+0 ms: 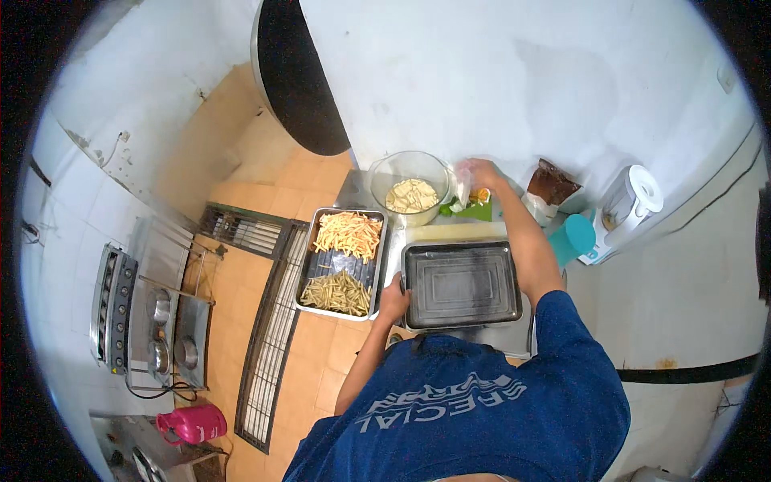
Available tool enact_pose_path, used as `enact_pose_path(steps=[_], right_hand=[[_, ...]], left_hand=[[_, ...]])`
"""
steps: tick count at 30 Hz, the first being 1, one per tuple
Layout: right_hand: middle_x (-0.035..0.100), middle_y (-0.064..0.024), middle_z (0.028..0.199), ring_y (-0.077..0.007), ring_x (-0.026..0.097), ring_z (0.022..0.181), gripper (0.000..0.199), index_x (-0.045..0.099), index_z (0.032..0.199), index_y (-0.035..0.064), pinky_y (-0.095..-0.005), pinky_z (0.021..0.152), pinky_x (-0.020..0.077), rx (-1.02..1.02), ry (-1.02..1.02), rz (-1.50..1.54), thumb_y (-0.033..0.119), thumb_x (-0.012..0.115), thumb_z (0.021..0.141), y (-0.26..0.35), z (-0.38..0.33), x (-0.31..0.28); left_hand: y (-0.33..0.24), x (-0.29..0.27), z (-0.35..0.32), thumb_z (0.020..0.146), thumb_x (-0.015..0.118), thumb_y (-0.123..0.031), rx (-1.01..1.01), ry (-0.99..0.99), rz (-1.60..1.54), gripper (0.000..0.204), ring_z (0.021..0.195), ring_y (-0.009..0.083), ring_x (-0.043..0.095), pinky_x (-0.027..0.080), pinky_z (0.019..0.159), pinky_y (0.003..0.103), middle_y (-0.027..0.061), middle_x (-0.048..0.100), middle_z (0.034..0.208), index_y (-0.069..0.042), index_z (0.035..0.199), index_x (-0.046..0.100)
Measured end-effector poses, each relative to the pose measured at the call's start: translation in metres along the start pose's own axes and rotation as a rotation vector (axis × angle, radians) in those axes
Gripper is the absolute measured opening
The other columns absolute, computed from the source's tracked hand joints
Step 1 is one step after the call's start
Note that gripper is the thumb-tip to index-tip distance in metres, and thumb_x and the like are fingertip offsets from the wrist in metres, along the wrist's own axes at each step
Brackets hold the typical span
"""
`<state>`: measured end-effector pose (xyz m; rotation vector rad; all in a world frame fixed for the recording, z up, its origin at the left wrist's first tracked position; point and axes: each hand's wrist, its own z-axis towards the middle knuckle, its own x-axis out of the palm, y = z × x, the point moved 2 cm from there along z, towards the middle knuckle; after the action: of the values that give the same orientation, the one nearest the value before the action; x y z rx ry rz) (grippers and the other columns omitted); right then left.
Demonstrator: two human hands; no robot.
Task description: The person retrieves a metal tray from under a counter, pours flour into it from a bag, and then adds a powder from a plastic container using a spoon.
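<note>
Right hand: its fingers are closed on a clear plastic bag [463, 185]; the hand [484, 172] is at 12 o'clock of the dark tray.
Left hand: it [393, 301] touches the rim at 9 o'clock; how tightly the fingers close, I cannot tell.
Dark tray: flat on the tabletop, its middle bare [463, 283].
Good handling: I would pinch the bag high, clear of the glass bowl [384, 178], and steady the tray lightly.
</note>
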<state>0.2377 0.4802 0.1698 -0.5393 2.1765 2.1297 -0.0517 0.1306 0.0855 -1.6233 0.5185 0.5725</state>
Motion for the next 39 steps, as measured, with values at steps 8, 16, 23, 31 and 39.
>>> enact_pose_path(steps=[8, 16, 23, 31, 39], right_hand=[[0.067, -0.0054, 0.124, -0.0173, 0.062, 0.109, 0.030, 0.066, 0.124, 0.0051, -0.0331, 0.090, 0.0533, 0.140, -0.019, -0.074, 0.011, 0.058, 0.096, 0.019, -0.016, 0.055], [0.068, -0.0102, 0.119, -0.0182, 0.064, 0.112, 0.029, 0.064, 0.123, -0.0004, -0.0321, 0.094, 0.0510, -0.363, -0.286, -0.068, 0.011, 0.060, 0.097, -0.014, -0.089, 0.034], [0.068, -0.0161, 0.117, -0.0354, 0.060, 0.115, 0.027, 0.067, 0.119, 0.0053, -0.0434, 0.102, 0.0446, -0.223, -0.404, -0.399, 0.012, 0.062, 0.093, -0.015, -0.254, 0.032], [0.058, -0.0159, 0.132, -0.0379, 0.051, 0.123, 0.036, 0.062, 0.123, 0.0086, -0.0472, 0.104, 0.0417, -0.094, -0.626, -0.685, 0.010, 0.062, 0.087, -0.056, -0.342, 0.018], [0.045, -0.0190, 0.148, -0.0392, 0.045, 0.133, 0.042, 0.061, 0.127, 0.0085, -0.0468, 0.111, 0.0381, 0.026, -0.579, -0.590, 0.012, 0.064, 0.085, -0.062, -0.369, 0.022]], left_hand=[[0.028, -0.002, -0.022, 0.082, 0.072, -0.013, -0.028, -0.144, 0.036, 0.062, 0.090, 0.0474, 0.065, 0.052, 0.080, 0.051, 0.0267, 0.068, 0.093, 0.000, 0.138, 0.047], [0.011, -0.010, -0.007, 0.082, 0.073, -0.012, -0.051, -0.072, 0.023, 0.061, 0.098, 0.0434, 0.067, 0.053, 0.086, 0.047, 0.0286, 0.067, 0.106, 0.000, 0.137, 0.049], [0.023, 0.000, 0.004, 0.083, 0.071, -0.009, 0.087, -0.087, 0.055, 0.058, 0.105, 0.0377, 0.067, 0.053, 0.091, 0.041, 0.0269, 0.066, 0.117, 0.004, 0.135, 0.050], [0.000, 0.000, 0.027, 0.081, 0.072, -0.009, 0.024, 0.004, -0.084, 0.053, 0.105, 0.0386, 0.066, 0.051, 0.092, 0.041, 0.0243, 0.068, 0.112, 0.001, 0.131, 0.056], [-0.018, 0.010, 0.033, 0.082, 0.074, -0.014, 0.026, 0.021, 0.002, 0.053, 0.103, 0.0363, 0.068, 0.052, 0.089, 0.041, 0.0237, 0.069, 0.111, 0.002, 0.130, 0.058]])
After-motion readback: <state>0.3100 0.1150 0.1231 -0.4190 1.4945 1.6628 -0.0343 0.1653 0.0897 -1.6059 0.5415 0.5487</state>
